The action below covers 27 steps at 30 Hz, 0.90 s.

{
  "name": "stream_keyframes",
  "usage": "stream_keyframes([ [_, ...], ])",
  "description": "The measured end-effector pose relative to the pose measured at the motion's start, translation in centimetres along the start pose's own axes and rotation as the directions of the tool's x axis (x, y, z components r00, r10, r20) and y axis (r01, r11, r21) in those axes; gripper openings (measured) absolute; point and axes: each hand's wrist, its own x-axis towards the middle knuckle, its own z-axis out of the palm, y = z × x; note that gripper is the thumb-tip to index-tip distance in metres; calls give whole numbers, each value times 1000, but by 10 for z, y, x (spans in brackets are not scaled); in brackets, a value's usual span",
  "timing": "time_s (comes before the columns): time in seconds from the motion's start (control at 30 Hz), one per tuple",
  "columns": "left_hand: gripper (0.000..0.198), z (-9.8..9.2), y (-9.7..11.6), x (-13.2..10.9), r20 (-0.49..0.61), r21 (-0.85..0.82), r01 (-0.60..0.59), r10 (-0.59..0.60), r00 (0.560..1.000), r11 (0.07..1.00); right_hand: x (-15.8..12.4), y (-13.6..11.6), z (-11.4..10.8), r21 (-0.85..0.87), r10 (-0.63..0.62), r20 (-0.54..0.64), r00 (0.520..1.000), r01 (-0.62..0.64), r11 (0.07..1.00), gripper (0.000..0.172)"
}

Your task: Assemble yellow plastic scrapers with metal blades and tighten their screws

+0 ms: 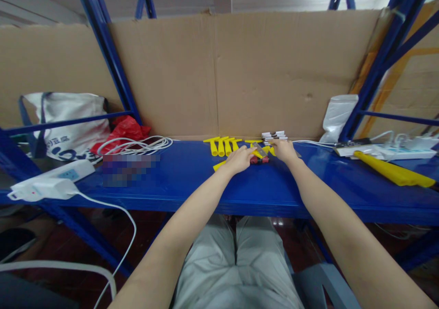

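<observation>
My left hand [241,159] reaches over the middle of the blue shelf, its fingers at a yellow-handled tool with a flat grey blade [259,151]. Close by on the right, my right hand [284,151] has its fingers bent down beside several white markers [274,135]; what it holds, if anything, is hidden. Between the hands lies a dark red object [259,160]. Several yellow T-shaped pieces [221,147] stand in a row behind my left hand, and another yellow piece [219,166] pokes out from under it.
White power strips [51,181] and a cloth bag [73,133] are on the left, near a red plastic bag [125,130] and coiled white cable [147,145]. A long yellow object [394,169] and another strip [404,151] lie right. Cardboard [216,76] stands behind.
</observation>
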Motion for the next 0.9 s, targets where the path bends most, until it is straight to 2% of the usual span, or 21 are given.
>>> stream_keyframes([
  [0.07,43,0,-1,0,-2,2,0,0,1000,1000,3,2,-1,152,75,-99,992,-59,987,35],
  [0.13,43,0,-1,0,-5,1,-3,3,1000,1000,7,4,-2,343,179,-175,968,-110,933,27],
  [0.2,44,0,-1,0,-5,0,-5,5,1000,1000,10,3,-3,547,278,-207,938,-125,828,18],
  [0.27,44,0,-1,0,-3,-4,-7,7,1000,1000,11,1,-4,731,368,-189,910,-120,672,12],
  [0.33,43,-1,-1,0,-3,-11,-10,10,1000,1000,10,-4,-7,858,456,-108,883,-149,492,9],
  [0.4,43,-2,-1,-1,-6,-16,-9,9,1000,1000,8,-10,-11,924,518,36,855,-226,308,8],
  [0.47,43,-3,0,-1,-9,-17,-1,1,1000,1000,5,-15,-16,941,526,194,828,-309,140,7],
  [0.53,43,-4,0,-1,-13,-15,11,-11,1000,1000,3,-18,-22,928,489,316,813,-371,18,4],
  [0.67,42,-4,1,-2,-25,-10,17,-17,1000,1000,-1,-25,-32,902,368,423,828,-424,-83,12],
  [0.8,41,-3,1,-2,-41,-11,14,-14,999,1000,-4,-32,-38,900,276,436,857,-425,-99,17],
  [0.9,41,-3,1,-2,-52,-8,13,-13,999,1000,-6,-36,-40,892,240,451,859,-445,-82,19],
])
